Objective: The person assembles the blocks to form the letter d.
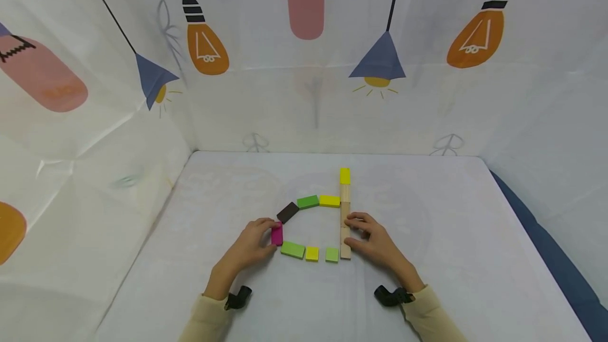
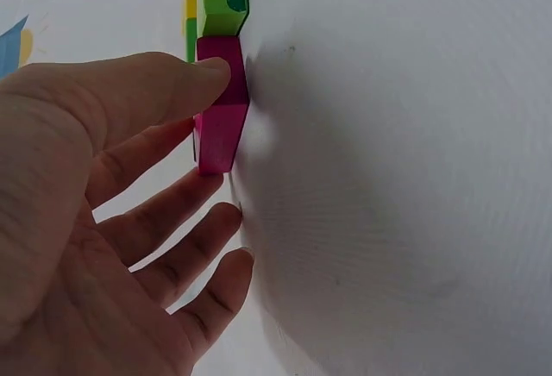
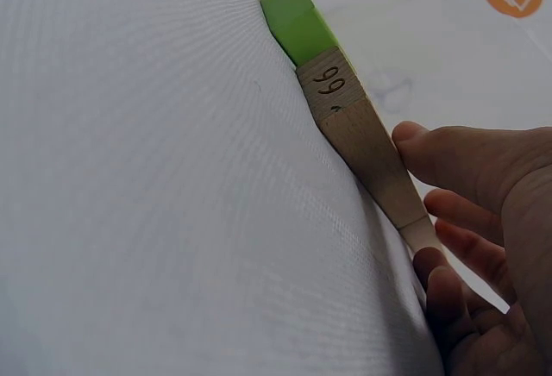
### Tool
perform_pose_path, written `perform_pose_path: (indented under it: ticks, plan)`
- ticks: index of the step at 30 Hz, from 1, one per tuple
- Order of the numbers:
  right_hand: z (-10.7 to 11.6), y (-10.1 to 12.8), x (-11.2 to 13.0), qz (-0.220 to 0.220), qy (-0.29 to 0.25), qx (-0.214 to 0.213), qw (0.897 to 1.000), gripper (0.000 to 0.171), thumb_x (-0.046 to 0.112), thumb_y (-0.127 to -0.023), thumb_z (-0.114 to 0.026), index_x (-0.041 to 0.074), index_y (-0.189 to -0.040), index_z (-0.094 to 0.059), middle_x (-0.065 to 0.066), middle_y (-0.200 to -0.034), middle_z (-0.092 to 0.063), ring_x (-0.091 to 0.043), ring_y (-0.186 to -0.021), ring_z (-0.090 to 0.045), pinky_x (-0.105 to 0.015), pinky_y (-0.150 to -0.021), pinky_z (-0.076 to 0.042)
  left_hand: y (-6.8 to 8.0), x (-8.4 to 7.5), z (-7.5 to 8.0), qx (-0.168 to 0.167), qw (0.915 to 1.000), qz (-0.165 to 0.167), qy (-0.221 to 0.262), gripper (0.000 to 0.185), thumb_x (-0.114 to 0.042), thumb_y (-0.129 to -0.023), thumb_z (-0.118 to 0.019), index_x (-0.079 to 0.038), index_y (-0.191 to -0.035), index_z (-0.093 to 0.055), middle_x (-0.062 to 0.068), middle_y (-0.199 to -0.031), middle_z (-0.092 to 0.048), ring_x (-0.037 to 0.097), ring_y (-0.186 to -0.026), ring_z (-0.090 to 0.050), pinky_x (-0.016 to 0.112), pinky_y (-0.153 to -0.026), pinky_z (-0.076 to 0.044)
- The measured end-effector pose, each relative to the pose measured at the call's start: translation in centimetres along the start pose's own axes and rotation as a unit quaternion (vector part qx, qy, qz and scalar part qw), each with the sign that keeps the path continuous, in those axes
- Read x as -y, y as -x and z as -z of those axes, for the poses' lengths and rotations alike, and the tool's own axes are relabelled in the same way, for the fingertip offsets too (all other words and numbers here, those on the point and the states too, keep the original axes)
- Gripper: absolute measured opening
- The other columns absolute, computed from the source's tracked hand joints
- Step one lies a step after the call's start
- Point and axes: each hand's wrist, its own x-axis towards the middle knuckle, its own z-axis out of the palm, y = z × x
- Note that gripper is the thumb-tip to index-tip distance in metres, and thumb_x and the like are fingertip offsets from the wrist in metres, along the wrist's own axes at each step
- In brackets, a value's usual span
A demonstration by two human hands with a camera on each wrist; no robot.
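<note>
- Magenta block (image 1: 277, 235): small glossy rectangle, lying at the left end of the block outline on the white bench (image 1: 451, 236).
- Left hand (image 1: 250, 247): grip pinches the magenta block.
- Right hand (image 1: 375, 240): fingertips rest against the plain wooden bar (image 1: 345, 228), stamped "66".

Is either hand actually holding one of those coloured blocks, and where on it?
The left hand pinches the magenta block by its long sides. The right hand only touches the side of the long wooden block; neither block is lifted.
</note>
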Motion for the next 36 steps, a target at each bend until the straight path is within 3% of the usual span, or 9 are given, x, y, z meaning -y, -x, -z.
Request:
perform_pose_path:
  ticks: [12,36]
  plan:
    - [-0.1,-0.1,0.1,-0.001,-0.002,-0.001,1.0,0.048,0.026,-0.081,-0.079,0.008,-0.123,-0.066,-0.004,-0.131,-0.055,-0.015,-0.104,-0.056,-0.024,-0.074,-0.049,0.2,-0.2,-0.4,-0.001,0.9998,0.017,0.005,0.047,-0.014,-0.076,-0.081,-0.011,-0.121,-0.064,0.007,-0.127,-0.059,0.027,-0.118,-0.053,0.044,-0.1,-0.045]
    - [-0.1,-0.1,0.1,0.002,0.0,0.0,1.0,0.049,0.025,-0.081,-0.078,0.007,-0.124,-0.065,-0.004,-0.131,-0.055,-0.015,-0.103,-0.056,-0.023,-0.074,-0.048,0.5,-0.7,-1.1,-0.01,0.9999,0.01,-0.002,0.048,-0.018,-0.074,-0.083,-0.013,-0.118,-0.065,0.003,-0.122,-0.06,0.021,-0.112,-0.054,0.04,-0.096,-0.048]
